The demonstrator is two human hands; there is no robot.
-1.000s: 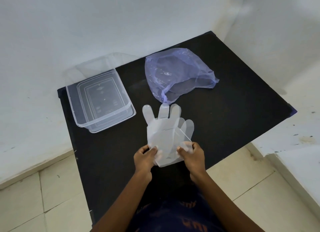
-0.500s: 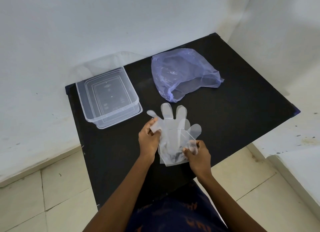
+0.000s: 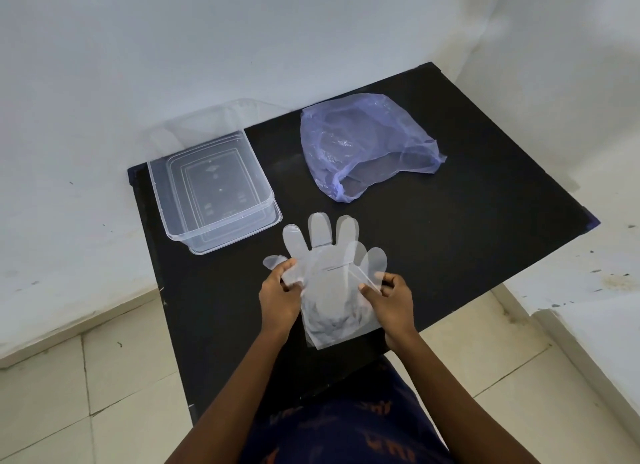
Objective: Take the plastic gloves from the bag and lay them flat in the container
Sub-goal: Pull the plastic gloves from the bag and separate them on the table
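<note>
A single wide-angle view from the person's head looks forward and steeply down. The black worktop fills the middle of the frame, close by; white walls take the top, tiled floor the lower corners.

Clear, faintly milky gloves over a matt black table; a see-through container; a translucent violet-blue bag; dark navy clothing with orange markings; white walls; pale cream floor tiles
</note>
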